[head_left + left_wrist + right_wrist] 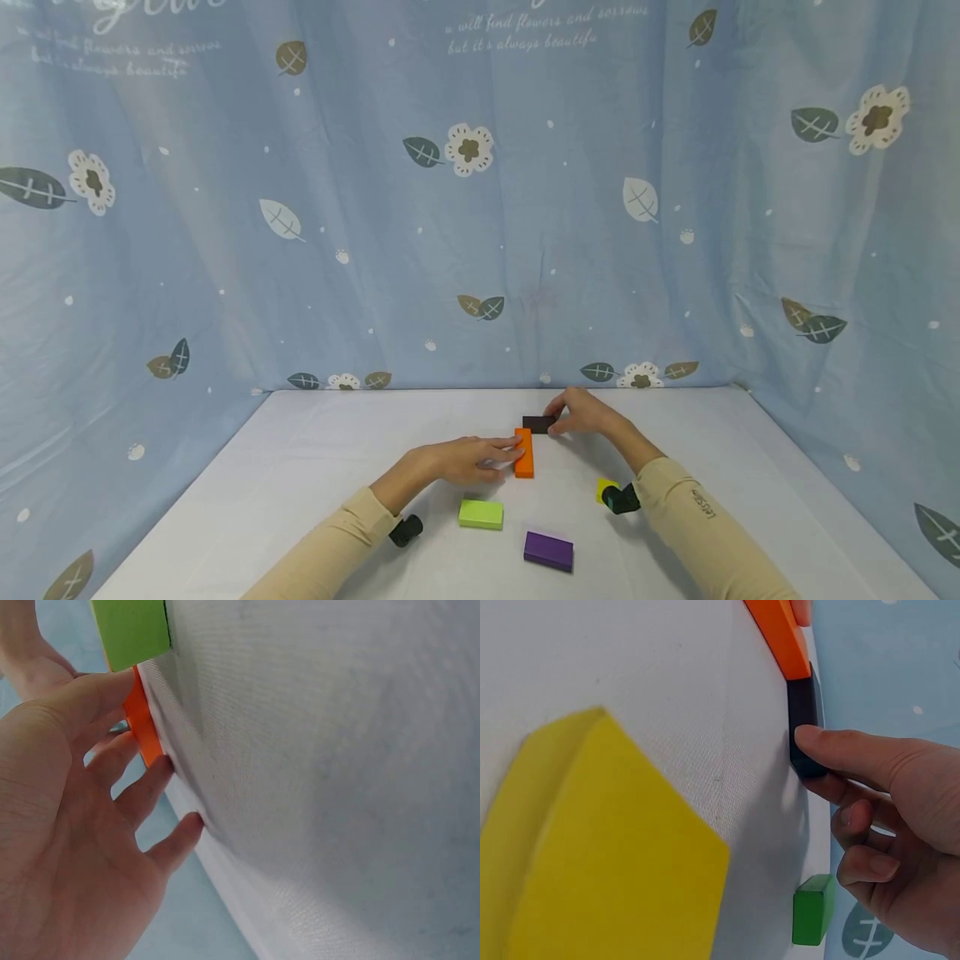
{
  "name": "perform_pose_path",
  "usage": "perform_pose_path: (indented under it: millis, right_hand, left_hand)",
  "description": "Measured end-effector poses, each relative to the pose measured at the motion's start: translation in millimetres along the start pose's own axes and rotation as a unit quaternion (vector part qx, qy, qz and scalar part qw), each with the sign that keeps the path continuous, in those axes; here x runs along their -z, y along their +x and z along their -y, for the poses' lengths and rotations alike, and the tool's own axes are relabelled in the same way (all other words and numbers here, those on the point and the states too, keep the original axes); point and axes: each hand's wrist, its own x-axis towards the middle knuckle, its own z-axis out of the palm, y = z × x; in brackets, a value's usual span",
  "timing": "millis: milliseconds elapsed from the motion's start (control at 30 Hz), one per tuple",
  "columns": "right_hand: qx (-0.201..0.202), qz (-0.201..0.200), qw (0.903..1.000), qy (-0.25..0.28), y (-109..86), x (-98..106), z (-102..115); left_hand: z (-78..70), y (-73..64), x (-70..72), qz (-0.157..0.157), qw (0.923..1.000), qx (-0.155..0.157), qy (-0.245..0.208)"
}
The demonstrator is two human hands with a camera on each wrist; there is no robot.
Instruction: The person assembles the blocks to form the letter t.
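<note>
My left hand (468, 460) touches an orange block (524, 454) from its left side, fingers extended and spread, with fingertips over the block's left edge. The block lies lengthwise away from me. At its far end lies a black block (537, 425), set crosswise. My right hand (585, 412) pinches the black block's right end between thumb (847, 746) and index finger. In the right wrist view the orange and black blocks meet end to end, while the other right fingers curl in beneath the thumb.
Nearer me on the white tabletop (315, 492) lie a lime green block (481, 514) and a purple block (548, 552). A yellow block (630, 847) sits by the right wrist, partly covered in the head view. The right wrist view also has a green block (808, 915). A blue patterned curtain (360, 250) hangs behind.
</note>
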Motion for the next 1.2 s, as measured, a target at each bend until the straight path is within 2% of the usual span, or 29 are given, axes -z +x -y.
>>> perform_pose_path:
  millis: [133,500,667,1200]
  right_hand:
    - [-0.004,0.005,1.0000,-0.004,0.0,-0.2,0.9]
    - [-0.049,0.022,0.9983,-0.022,3.6,1.6,5.3]
    - [-0.062,0.024,0.9975,-0.024,5.1,1.6,7.5]
    - [-0.056,0.019,0.9977,-0.032,4.0,1.3,10.5]
  left_hand:
    - [-0.7,-0.4,-0.3,0.002,1.0000,0.008,0.001]
    - [-0.4,0.6,0.1,-0.006,0.9999,-0.010,-0.004]
    - [-2.7,-0.9,2.6,-0.003,1.0000,-0.006,-0.006]
    - [-1.2,-0.5,3.4,-0.002,1.0000,-0.001,-0.009]
